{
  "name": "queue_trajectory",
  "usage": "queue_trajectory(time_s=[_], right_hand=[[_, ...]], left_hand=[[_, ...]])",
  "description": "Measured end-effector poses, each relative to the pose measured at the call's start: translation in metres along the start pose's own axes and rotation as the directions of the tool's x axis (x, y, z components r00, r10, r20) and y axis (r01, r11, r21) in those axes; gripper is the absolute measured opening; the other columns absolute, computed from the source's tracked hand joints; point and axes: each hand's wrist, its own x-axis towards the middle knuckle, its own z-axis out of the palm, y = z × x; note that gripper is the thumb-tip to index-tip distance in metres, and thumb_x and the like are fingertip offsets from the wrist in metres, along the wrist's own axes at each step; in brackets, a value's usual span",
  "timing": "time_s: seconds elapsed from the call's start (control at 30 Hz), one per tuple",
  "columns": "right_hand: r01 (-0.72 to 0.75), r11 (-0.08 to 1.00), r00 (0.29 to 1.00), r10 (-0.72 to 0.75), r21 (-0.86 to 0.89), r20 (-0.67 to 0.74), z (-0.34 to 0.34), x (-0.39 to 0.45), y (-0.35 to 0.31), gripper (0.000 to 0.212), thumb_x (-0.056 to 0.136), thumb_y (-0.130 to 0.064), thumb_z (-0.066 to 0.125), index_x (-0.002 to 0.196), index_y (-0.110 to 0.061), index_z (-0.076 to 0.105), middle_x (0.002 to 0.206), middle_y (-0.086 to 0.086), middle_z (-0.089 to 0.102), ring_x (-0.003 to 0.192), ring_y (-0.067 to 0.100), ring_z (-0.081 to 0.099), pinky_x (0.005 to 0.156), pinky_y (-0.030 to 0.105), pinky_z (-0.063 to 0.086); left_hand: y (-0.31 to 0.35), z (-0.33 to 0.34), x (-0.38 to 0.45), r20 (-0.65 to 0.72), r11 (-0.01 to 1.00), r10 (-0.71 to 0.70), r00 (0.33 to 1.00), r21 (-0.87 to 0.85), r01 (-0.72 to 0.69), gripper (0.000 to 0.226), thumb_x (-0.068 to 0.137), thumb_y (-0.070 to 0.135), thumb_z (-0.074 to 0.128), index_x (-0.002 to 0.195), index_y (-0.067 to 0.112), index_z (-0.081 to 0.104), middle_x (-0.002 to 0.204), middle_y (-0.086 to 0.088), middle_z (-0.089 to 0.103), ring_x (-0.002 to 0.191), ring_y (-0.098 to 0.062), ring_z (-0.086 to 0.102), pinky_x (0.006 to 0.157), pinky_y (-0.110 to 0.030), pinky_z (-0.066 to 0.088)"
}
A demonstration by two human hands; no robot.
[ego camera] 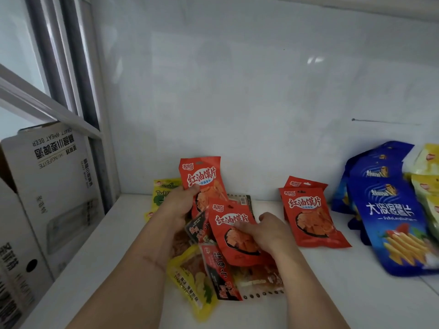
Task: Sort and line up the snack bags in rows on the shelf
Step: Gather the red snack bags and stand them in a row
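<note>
On the white shelf [332, 293], the left hand [177, 206] pinches one red snack bag [202, 176]; the right hand [266, 230] grips another red bag [228, 224]. Both look light, crinkly, slippery; hold by edges.

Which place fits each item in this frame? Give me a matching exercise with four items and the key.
Items:
1. upright red bag
2. blue chip bag
3. beer carton
4. yellow bag

Places:
A. far right of the shelf
B. left of the shelf
C. gripped by the left hand
D. bottom of the mixed pile, near edge

Pairs: 1-C, 2-A, 3-B, 4-D
</note>
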Motion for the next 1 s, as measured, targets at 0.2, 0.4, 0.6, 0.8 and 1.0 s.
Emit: queue_trajectory(time_s=[0.2,0.4,0.6,0.8,1.0], right_hand=[[-0.016,0.996,1.0,0.015,0.092,0.01,0.0,0.0,0.002,0.084,0.076,-0.07,0.071,0.13,-0.008,0.053,0.127,0.008,0.064,0.088,0.018,0.054,0.08,0.033,0.049],[-0.002,0.989,1.0,-0.002,0.147,0.029,-0.005,-0.001,0.007,0.049,0.081,-0.057,0.074,0.097,-0.014,0.058,0.104,0.0,0.068,0.082,0.014,0.059,0.074,0.03,0.048],[-0.017,0.863,0.999,-0.008,0.506,0.046,-0.02,0.002,0.021,0.017,0.083,-0.031,0.081,0.083,-0.022,0.067,0.081,-0.005,0.07,0.068,0.009,0.065,0.053,0.018,0.044],[-0.063,0.758,0.995,-0.004,0.649,0.101,-0.031,0.005,0.034,0.017,0.085,-0.03,0.079,0.087,-0.022,0.064,0.093,0.001,0.072,0.082,0.019,0.068,0.083,0.036,0.054],[0.007,0.696,0.996,-0.071,0.718,0.059,-0.041,0.006,0.052,0.03,0.084,-0.036,0.079,0.109,-0.022,0.068,0.106,0.001,0.076,0.095,0.023,0.073,0.093,0.045,0.057]], left_hand=[[0.004,0.004,-0.001,0.069,0.999,0.006,0.998,0.038,-0.008,0.021,0.098,0.028,0.064,0.11,0.01,0.066,0.094,-0.01,0.08,0.089,-0.031,0.076,0.082,-0.047,0.06],[0.006,0.008,-0.002,0.016,0.998,-0.004,1.0,0.067,0.003,0.018,0.1,0.025,0.061,0.101,0.009,0.069,0.083,-0.007,0.08,0.086,-0.032,0.076,0.089,-0.052,0.057],[0.02,0.006,-0.006,-0.128,0.989,0.149,0.981,0.006,-0.149,0.016,0.104,0.026,0.055,0.09,0.024,0.064,0.085,0.0,0.073,0.078,-0.023,0.07,0.07,-0.034,0.055],[0.044,-0.004,-0.023,-0.336,0.965,0.259,0.905,0.063,-0.253,0.018,0.104,0.037,0.052,0.11,0.025,0.063,0.105,-0.002,0.07,0.102,-0.028,0.067,0.098,-0.049,0.053],[0.045,0.02,-0.057,-0.3,0.968,0.253,0.92,0.087,-0.237,0.021,0.101,0.043,0.056,0.105,0.023,0.062,0.1,-0.001,0.072,0.093,-0.027,0.069,0.091,-0.047,0.056]])
